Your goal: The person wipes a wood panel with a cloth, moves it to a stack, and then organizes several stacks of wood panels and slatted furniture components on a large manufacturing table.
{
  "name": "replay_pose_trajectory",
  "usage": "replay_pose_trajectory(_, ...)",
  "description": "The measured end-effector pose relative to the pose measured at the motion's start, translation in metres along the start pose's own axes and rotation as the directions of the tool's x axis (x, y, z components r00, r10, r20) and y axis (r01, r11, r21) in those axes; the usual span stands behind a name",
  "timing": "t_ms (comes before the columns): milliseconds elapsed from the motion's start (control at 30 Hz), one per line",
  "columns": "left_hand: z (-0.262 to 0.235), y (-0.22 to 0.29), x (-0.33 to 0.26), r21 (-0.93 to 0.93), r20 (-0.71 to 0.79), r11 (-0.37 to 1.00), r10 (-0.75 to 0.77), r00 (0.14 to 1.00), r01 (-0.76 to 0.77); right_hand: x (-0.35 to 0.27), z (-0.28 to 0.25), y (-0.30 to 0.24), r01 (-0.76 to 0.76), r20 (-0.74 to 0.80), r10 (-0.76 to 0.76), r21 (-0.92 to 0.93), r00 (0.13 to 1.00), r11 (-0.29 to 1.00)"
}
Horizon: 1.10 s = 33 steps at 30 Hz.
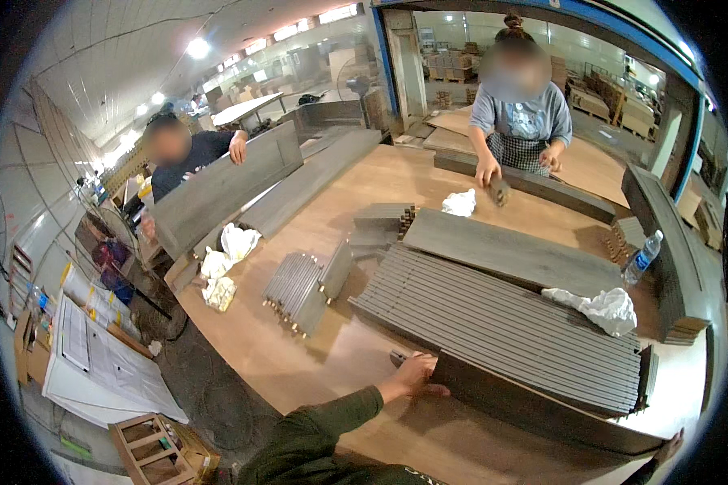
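A long dark grey wooden board (542,402) stands on its edge at the near side of the table, slanting down to the right. My left hand (416,377) grips its left end; a small dark piece pokes out by the fingers, its kind unclear. At the far right end my right hand (669,447) holds the board, partly cut off by shadow and the picture's rim. Just beyond the board lies a wide row of thin grey slats (501,323) packed side by side. Behind them rests a flat grey panel (510,252).
White crumpled cloths (603,311) and a water bottle (644,257) sit at the right. Short grey pieces (299,291) are stacked left of the slats. Across the table (243,339) a person holds a small piece; another at the left holds a wide panel (234,190). Boards are piled (667,259) at the right.
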<state>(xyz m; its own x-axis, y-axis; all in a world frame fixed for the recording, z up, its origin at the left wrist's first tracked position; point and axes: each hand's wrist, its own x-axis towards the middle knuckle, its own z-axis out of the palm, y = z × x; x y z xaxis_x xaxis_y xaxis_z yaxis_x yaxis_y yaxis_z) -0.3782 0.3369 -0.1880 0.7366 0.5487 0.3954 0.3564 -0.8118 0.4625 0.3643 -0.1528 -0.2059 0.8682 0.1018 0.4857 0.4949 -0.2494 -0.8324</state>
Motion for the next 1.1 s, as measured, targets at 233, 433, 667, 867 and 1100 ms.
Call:
replay_pose_trajectory(233, 0.001, 0.016, 0.021, 0.367, 0.237, 0.922, -0.223, 0.946, 0.125, -0.095, 0.083, -0.24, 0.233, 0.364, -0.162, -0.158, 0.917, 0.96)
replay_pose_trajectory(433, -0.004, -0.002, -0.002, 0.254, 0.192, 0.963, -0.137, 0.972, 0.086, -0.245, 0.223, -0.448, 0.687, 0.968, -0.183, 0.016, 0.171, 0.727)
replay_pose_trajectory(667, 0.003, -0.009, 0.001, 0.264, 0.086, 0.964, -0.049, 0.995, 0.025, -0.272, 0.216, -0.44, 0.779, 0.901, -0.281, -0.09, 0.329, 0.621)
replay_pose_trajectory(867, 0.004, -0.01, -0.007, 0.205, 0.059, 0.978, -0.058, 0.997, 0.045, -0.278, 0.213, -0.441, 0.756, 0.887, -0.254, -0.146, 0.386, 0.638)
replay_pose_trajectory(1100, 0.0, -0.007, -0.004, 0.061, 0.16, 0.985, -0.167, 0.973, 0.159, -0.28, 0.204, -0.433, 0.772, 0.888, -0.23, -0.189, 0.398, 0.607)
